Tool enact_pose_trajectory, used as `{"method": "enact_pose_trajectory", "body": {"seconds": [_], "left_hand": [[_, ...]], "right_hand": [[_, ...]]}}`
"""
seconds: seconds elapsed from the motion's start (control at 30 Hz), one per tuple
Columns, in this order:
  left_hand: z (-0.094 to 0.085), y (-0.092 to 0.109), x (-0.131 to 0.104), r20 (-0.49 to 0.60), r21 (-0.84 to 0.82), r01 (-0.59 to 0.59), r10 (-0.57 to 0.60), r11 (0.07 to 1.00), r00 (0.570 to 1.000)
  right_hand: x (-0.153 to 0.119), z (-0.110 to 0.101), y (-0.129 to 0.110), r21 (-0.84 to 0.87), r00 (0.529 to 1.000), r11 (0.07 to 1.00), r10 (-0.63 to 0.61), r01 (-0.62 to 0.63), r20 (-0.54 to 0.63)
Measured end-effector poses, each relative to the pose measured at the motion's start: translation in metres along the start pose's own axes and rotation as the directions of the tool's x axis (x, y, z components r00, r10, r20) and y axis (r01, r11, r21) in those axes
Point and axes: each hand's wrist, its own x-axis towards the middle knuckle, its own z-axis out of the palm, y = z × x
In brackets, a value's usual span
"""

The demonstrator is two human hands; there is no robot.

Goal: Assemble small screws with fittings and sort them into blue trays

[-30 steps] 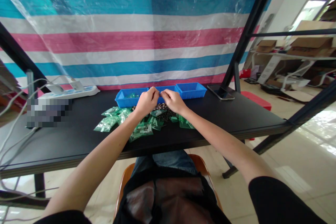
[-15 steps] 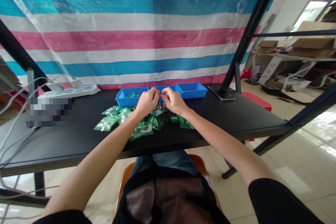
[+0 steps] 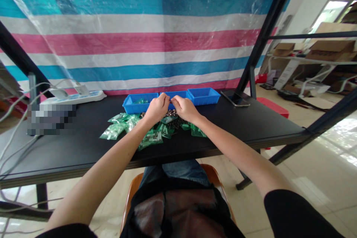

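Observation:
My left hand [image 3: 157,108] and my right hand [image 3: 184,108] meet fingertip to fingertip in front of the middle blue bin [image 3: 180,94]. Both are closed in a pinch, and whatever sits between the fingers is too small or hidden to name. Below them lies a pile of small metal parts [image 3: 172,113], partly covered by my hands. Green plastic packets [image 3: 150,138] with small pieces inside spread in front of the pile. More packets [image 3: 113,131] lie left of my left wrist, and a few [image 3: 196,131] lie beside my right forearm.
A left blue bin [image 3: 134,106] holds some green packets; a right blue bin [image 3: 205,98] stands beside the middle one. A phone [image 3: 235,99] lies at the right. On the left are a white power strip [image 3: 83,97], cables and a blurred-out object [image 3: 51,119]. Black frame posts flank the table.
My hands stay at nearly the same place, fingertips together. Only the fingers shift slightly, the right ones curling a little closer. The packets and bins have not moved.

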Motion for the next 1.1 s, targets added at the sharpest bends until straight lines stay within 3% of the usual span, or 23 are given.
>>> {"method": "enact_pose_trajectory", "body": {"seconds": [0.8, 0.93, 1.1], "left_hand": [[0.0067, 0.0014, 0.0001, 0.07, 0.012, 0.012, -0.013, 1.0, 0.997], [0.0049, 0.0029, 0.0001, 0.07, 0.0, 0.015, -0.015, 1.0, 0.997], [0.0012, 0.0053, -0.0007, 0.033, -0.055, 0.019, -0.018, 0.998, 0.999]], "right_hand": [[-0.0028, -0.0005, -0.0071, -0.285, 0.996, 0.958, 0.056, -0.034, 0.067], [-0.0024, -0.0002, -0.0057, -0.229, 0.998, 0.972, 0.058, -0.048, 0.035], [0.0006, 0.0018, -0.0001, -0.003, 0.999, 0.999, 0.046, -0.046, -0.011]]}}
